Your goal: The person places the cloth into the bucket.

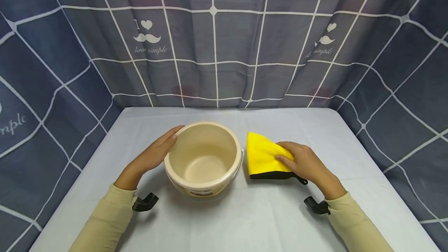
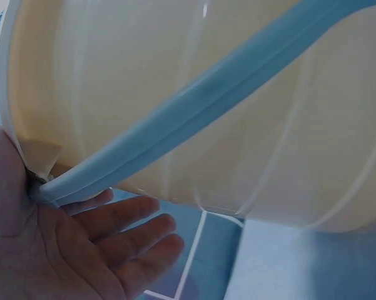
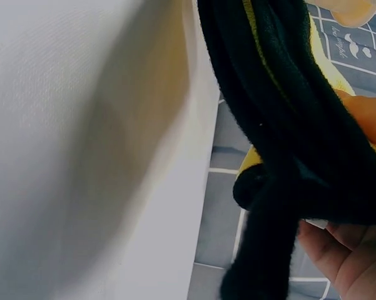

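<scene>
A cream plastic bucket (image 1: 204,184) is seen with its wide mouth up in the head view. My left hand (image 1: 154,154) rests against its left rim, thumb at the edge and the other fingers reaching out loosely along the outside. The left wrist view shows the bucket's handle (image 2: 194,100) slanting across its side, with one end at my palm. My right hand (image 1: 304,160) grips a folded towel (image 1: 264,153), yellow on one face and black on the other, right of the bucket. A black loop (image 1: 301,181) hangs from the towel's corner.
Both things are over a table with a white cloth (image 1: 287,221). A grey-blue checked curtain (image 1: 231,42) stands behind the table and along both sides. Black wrist mounts (image 1: 145,202) stick out from both sleeves.
</scene>
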The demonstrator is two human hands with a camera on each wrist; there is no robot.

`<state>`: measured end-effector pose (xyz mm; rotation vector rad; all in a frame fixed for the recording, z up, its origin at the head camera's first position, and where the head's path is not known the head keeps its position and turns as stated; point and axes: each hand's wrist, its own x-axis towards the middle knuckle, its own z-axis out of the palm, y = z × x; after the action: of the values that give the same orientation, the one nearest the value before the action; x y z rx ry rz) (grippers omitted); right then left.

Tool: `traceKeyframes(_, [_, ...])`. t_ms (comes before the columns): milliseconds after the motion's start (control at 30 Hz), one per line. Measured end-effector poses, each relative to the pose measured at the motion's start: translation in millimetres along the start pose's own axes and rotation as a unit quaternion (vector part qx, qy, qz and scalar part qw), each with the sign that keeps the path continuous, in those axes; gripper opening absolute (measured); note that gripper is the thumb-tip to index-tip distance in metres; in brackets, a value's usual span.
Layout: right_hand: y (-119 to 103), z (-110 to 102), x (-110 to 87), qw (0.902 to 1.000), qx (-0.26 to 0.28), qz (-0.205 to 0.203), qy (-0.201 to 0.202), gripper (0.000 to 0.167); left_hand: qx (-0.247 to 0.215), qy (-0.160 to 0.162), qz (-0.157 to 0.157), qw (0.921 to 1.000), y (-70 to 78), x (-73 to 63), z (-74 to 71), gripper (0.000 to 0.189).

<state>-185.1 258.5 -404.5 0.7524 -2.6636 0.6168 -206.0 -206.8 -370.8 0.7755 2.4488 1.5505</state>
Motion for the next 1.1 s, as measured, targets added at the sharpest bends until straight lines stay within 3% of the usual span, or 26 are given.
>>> traceKeyframes(533, [-7,-7,2.7,0.9995,-0.002,-0.020,0.023,0.038,-0.006,0.002,-0.014,0.9999,1.7,-1.1,2.4,0.052])
traceKeyframes(1100, [-13,-18,10.5,0.9988,0.012,-0.030,0.038,0.037,-0.003,0.001,-0.008,1.0000,0.3,-0.9,1.0,0.051])
